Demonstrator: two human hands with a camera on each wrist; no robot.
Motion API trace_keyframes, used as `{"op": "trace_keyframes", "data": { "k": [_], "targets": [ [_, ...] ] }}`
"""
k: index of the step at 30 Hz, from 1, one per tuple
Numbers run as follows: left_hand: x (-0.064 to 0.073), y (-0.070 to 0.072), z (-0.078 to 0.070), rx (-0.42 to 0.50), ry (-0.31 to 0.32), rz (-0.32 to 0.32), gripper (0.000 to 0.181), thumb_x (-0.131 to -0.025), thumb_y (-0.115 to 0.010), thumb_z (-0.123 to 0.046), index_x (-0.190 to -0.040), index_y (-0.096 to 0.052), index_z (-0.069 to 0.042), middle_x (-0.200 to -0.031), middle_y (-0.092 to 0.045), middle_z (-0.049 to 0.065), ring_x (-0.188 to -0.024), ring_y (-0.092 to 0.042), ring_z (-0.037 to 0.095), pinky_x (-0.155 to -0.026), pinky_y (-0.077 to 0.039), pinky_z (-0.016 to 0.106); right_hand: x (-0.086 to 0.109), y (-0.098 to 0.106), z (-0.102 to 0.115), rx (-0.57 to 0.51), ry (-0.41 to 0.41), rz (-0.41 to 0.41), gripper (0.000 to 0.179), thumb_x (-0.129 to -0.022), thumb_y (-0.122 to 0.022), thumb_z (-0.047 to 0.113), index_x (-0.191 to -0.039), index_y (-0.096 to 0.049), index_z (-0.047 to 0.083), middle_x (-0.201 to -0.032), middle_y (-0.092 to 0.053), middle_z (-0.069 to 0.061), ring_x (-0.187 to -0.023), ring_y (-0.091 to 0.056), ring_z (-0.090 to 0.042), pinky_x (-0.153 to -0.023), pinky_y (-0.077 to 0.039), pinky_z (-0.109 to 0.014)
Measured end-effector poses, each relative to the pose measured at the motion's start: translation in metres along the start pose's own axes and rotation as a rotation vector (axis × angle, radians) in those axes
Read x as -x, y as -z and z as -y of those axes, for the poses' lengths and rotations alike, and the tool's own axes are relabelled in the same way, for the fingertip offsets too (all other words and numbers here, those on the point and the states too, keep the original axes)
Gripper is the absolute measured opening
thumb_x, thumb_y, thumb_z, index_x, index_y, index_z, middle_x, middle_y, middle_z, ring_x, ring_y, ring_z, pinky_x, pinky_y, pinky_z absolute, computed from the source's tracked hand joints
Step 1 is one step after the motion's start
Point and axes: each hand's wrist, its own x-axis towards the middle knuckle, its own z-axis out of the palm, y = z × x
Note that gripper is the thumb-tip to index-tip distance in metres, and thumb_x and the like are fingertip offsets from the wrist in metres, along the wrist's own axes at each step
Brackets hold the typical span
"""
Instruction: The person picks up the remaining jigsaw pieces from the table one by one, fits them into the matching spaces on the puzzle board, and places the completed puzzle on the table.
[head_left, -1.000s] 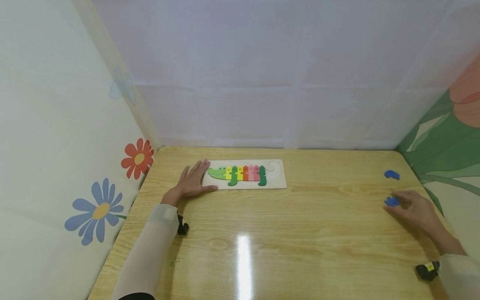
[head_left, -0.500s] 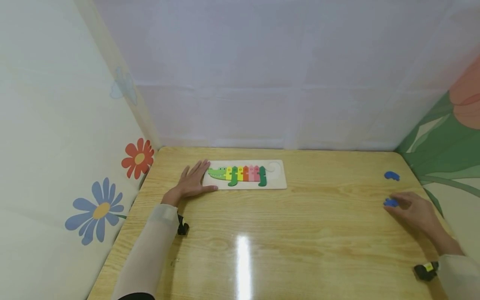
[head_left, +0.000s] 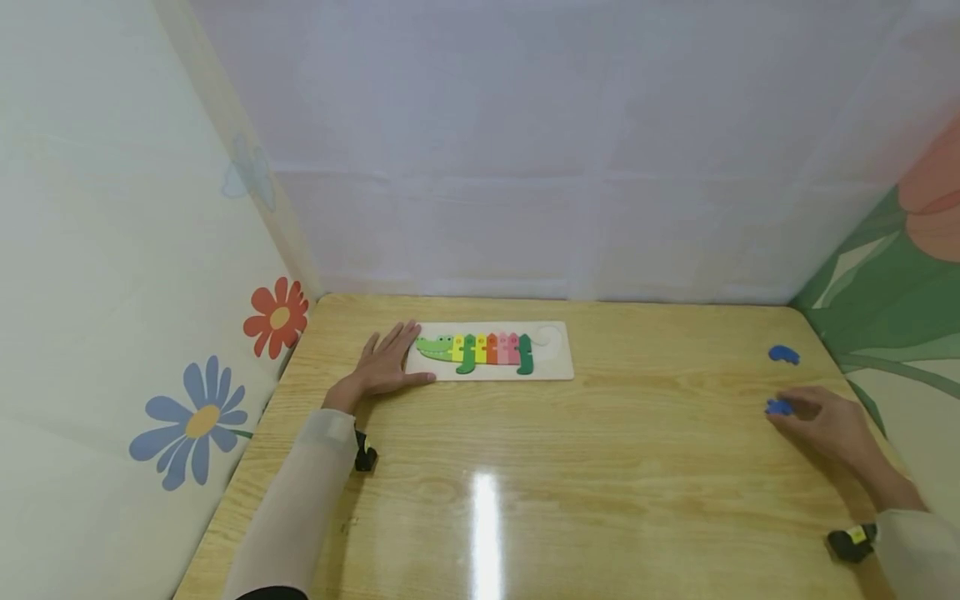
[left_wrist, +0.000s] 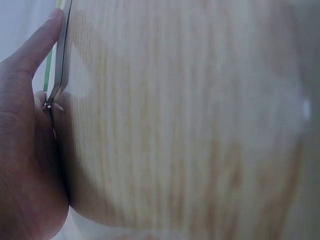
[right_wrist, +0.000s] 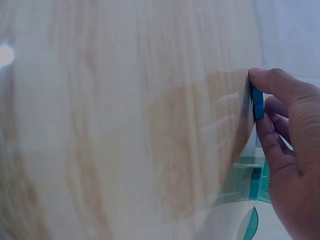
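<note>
A blue piece (head_left: 779, 407) is pinched between the thumb and fingertips of the right hand (head_left: 828, 421), low over the right part of the table (head_left: 600, 467); the right wrist view shows it edge-on, and whether it touches the wood cannot be told. Just beyond it, a second blue piece (head_left: 784, 355), curved in shape, lies loose on the tabletop, near the hand but apart from it. Well to the left, towards the table's far edge, lies a pale board (head_left: 553, 360) bearing a crocodile (head_left: 491, 348) built of coloured pieces: a light green head at the left, then yellow, green, yellow, orange, two pinks and dark green, with green legs reaching downward. A curled tail outline shows in the bare wood at the right end. The left hand (head_left: 384, 362) spans the board's left end, fingers extended and spread, its thumb against the near edge; it grasps nothing. Both arms wear light sleeves (head_left: 300, 492), with a black device (head_left: 365, 452) at each wrist. Around the table hang pale cloths, the left one printed with a red flower (head_left: 279, 317) and a blue flower (head_left: 201, 423), the right one with a tulip (head_left: 941, 204).
</note>
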Motion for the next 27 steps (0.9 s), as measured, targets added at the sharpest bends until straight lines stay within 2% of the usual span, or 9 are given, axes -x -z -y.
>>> {"op": "trace_keyframes", "data": {
  "k": [5, 6, 8, 10, 12, 14, 19, 24, 27],
  "targets": [
    [0.004, 0.002, -0.003, 0.020, -0.017, -0.009, 0.121, -0.088, -0.062, -0.080, -0.170, -0.014, -0.006, -0.178, -0.007, 0.017, -0.164, -0.002, 0.040, -0.126, 0.007, 0.067, 0.000, -0.001, 0.000, -0.006, -0.002, 0.000, 0.045, -0.084, -0.091, 0.024, -0.116, -0.076, -0.005, -0.122, -0.070, -0.034, -0.111, -0.063, -0.054, -0.075, -0.034, -0.013],
    [0.004, 0.002, -0.003, 0.019, -0.018, -0.010, 0.121, -0.088, -0.061, -0.081, -0.170, -0.014, -0.006, -0.178, -0.007, 0.016, -0.164, -0.002, 0.040, -0.126, 0.007, 0.067, -0.001, -0.002, -0.001, -0.006, 0.000, -0.007, 0.045, -0.084, -0.092, 0.024, -0.115, -0.077, -0.005, -0.121, -0.071, -0.034, -0.110, -0.066, -0.044, -0.076, -0.034, -0.011],
    [0.004, 0.001, -0.002, 0.015, -0.016, -0.010, 0.122, -0.088, -0.060, -0.083, -0.171, -0.013, -0.007, -0.178, -0.007, 0.015, -0.164, -0.002, 0.039, -0.126, 0.007, 0.066, -0.001, -0.003, -0.001, -0.006, 0.007, -0.020, 0.045, -0.082, -0.093, 0.024, -0.114, -0.077, -0.004, -0.120, -0.072, -0.033, -0.106, -0.068, -0.015, -0.077, -0.032, -0.007],
    [0.003, 0.001, -0.002, 0.018, -0.014, -0.011, 0.121, -0.088, -0.059, -0.082, -0.171, -0.012, -0.007, -0.178, -0.006, 0.015, -0.164, -0.001, 0.038, -0.126, 0.007, 0.066, -0.001, -0.004, 0.000, -0.022, 0.016, -0.038, 0.044, -0.080, -0.094, 0.022, -0.113, -0.078, -0.004, -0.119, -0.072, -0.032, -0.102, -0.054, 0.014, -0.078, -0.030, -0.003],
    [0.003, 0.000, -0.001, 0.004, -0.011, -0.011, 0.121, -0.088, -0.057, -0.084, -0.171, -0.011, -0.008, -0.179, -0.005, 0.013, -0.165, -0.001, 0.037, -0.127, 0.007, 0.064, -0.002, -0.006, 0.001, -0.038, 0.025, -0.050, 0.044, -0.079, -0.094, 0.020, -0.112, -0.078, -0.004, -0.118, -0.073, -0.032, -0.100, -0.033, 0.030, -0.079, -0.027, 0.000],
    [0.003, 0.000, 0.000, 0.007, -0.016, -0.016, 0.122, -0.088, -0.058, -0.084, -0.171, -0.012, -0.008, -0.179, -0.006, 0.014, -0.164, -0.002, 0.038, -0.126, 0.007, 0.065, -0.003, -0.008, 0.003, -0.057, 0.036, -0.053, 0.043, -0.079, -0.094, 0.018, -0.112, -0.078, -0.004, -0.118, -0.072, -0.033, -0.101, -0.028, 0.033, -0.080, -0.027, 0.002],
    [0.003, 0.000, 0.001, 0.008, -0.009, -0.011, 0.122, -0.088, -0.060, -0.083, -0.171, -0.012, -0.007, -0.178, -0.006, 0.015, -0.164, -0.002, 0.039, -0.126, 0.007, 0.066, -0.006, -0.011, 0.008, -0.068, 0.037, -0.049, 0.042, -0.078, -0.095, 0.017, -0.111, -0.079, -0.003, -0.116, -0.073, -0.032, -0.101, -0.030, 0.031, -0.081, -0.028, 0.001],
    [-0.001, -0.002, 0.004, 0.011, 0.005, 0.004, 0.120, -0.088, -0.061, -0.081, -0.172, -0.010, -0.010, -0.179, -0.004, 0.011, -0.165, 0.000, 0.035, -0.127, 0.008, 0.064, -0.008, -0.012, 0.010, -0.076, 0.032, -0.029, 0.041, -0.081, -0.094, 0.018, -0.114, -0.079, -0.003, -0.117, -0.074, -0.029, -0.102, -0.036, 0.028, -0.081, -0.029, 0.000],
    [-0.002, -0.003, 0.005, 0.009, 0.004, 0.002, 0.120, -0.089, -0.062, -0.080, -0.172, -0.010, -0.010, -0.179, -0.004, 0.012, -0.165, 0.000, 0.036, -0.126, 0.008, 0.065, -0.010, -0.011, 0.013, -0.062, 0.029, -0.017, 0.042, -0.082, -0.093, 0.020, -0.115, -0.078, -0.002, -0.118, -0.075, -0.027, -0.104, -0.048, 0.017, -0.081, -0.030, -0.001]
  ]
}}
